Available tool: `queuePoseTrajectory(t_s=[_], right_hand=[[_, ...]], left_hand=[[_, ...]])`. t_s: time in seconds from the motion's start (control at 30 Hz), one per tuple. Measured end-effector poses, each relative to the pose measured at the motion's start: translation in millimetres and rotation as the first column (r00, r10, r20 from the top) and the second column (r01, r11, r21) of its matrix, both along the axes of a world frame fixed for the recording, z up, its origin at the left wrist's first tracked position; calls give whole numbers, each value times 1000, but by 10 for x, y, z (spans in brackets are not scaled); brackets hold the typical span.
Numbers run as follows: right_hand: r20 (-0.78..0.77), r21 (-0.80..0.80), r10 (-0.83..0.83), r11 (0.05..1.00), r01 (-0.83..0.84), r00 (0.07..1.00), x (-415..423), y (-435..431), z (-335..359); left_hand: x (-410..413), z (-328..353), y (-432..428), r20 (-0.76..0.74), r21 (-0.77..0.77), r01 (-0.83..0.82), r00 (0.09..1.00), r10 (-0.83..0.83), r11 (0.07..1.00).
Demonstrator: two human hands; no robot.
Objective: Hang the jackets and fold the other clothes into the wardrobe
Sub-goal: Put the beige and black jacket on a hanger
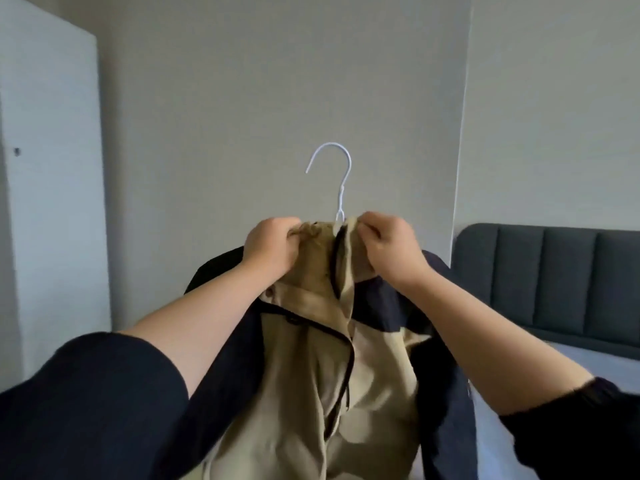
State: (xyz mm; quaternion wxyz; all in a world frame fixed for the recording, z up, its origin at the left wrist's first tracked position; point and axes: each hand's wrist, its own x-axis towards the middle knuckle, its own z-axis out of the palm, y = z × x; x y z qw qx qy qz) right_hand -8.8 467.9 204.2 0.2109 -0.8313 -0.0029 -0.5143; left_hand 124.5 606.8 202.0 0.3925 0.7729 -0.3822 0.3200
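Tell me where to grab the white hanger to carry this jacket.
Take the hanger by its bare neck, just under the hook, coming from the right: the hook opens leftward and stands clear above the jacket collar, which the left hand and right hand pinch.

bed (604, 344) | far R | pale sheet (540, 375) on top | dk grey padded headboard (554, 275) at back

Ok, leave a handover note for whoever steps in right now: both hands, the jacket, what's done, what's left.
Left hand: grips one side of the jacket collar.
Right hand: pinches the other side.
Jacket: on the hanger, held up in the air, hook free.
Done: hanger is inside the jacket.
Left: hook it in the wardrobe, at the left. The other clothes are out of view.
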Motion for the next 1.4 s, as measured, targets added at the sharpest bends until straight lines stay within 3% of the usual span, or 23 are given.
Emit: queuePoseTrajectory(t_s=[0.07,0.13,0.17,0.27,0.3,0.43,0.53,0.6,0.7,0.73,0.8,0.87,0.93,0.97,1.0,1.07,1.13,1.2,1.27,1.3,1.33,1.4], right_hand=[[-77,-63,-73,996,68,994,-3,-131,-195],[-8,-56,-222,974,221,975,11,-279,-278],[-75,-24,-246,969,245,966,25,-336,-285],[-517,105,-116,975,197,848,121,-351,-295],[-540,134,-74,976,172,839,167,-339,-333],[-368,230,-99,954,194,925,293,-203,-539],[-345,285,-185,913,291,920,359,-113,-692],[-340,290,-229,897,334,912,377,-55,-773],[-315,316,-246,883,346,917,378,-7,-820],[-316,325,-251,877,353,915,377,2,-815],[-317,339,-271,863,375,909,374,0,-758],[-263,349,-317,849,396,911,387,15,-625],[-150,331,-371,855,400,917,409,51,-469],[-107,322,-379,861,393,919,420,67,-421],[-100,317,-377,865,389,921,432,77,-420],[-184,295,-361,867,402,914,464,78,-571],[-278,287,-336,865,412,900,478,70,-851],[-310,294,-309,868,400,899,465,66,-1074],[-305,291,-287,880,376,908,437,38,-1182],[-294,299,-264,888,350,919,423,19,-1207],[-278,310,-237,895,320,931,411,8,-1221],[-243,314,-198,910,270,950,381,26,-1236]], left_hand=[[125,-85,184,-23,-56,53,998,-54,997],[206,-151,311,-44,-69,67,997,-71,995],[231,-174,344,-51,-75,64,996,-68,995],[305,-236,384,-75,-67,63,995,-68,996],[316,-260,388,-71,-44,55,996,-58,997],[363,-421,417,90,42,-187,979,183,981],[253,-640,351,141,-62,-333,930,339,941],[198,-825,265,85,-42,-361,928,364,931],[235,-968,305,-231,175,-338,899,373,925],[265,-970,352,-276,241,-329,879,389,913],[327,-916,414,-193,323,-354,884,427,878],[311,-809,457,-104,184,-362,917,384,914],[297,-818,481,-73,-139,-304,952,296,943],[288,-903,491,-77,-213,-306,952,296,928],[255,-1033,486,-116,-159,-317,946,301,935],[228,-1370,436,-240,208,-264,920,310,942],[270,-1581,455,-310,483,-114,905,292,868],[320,-1571,554,-195,504,-77,960,200,860],[408,-1487,675,133,279,-186,979,154,942],[463,-1428,725,220,146,-192,963,158,970],[530,-1357,769,211,123,-181,966,152,976],[647,-1231,801,-40,357,-78,994,99,931]])
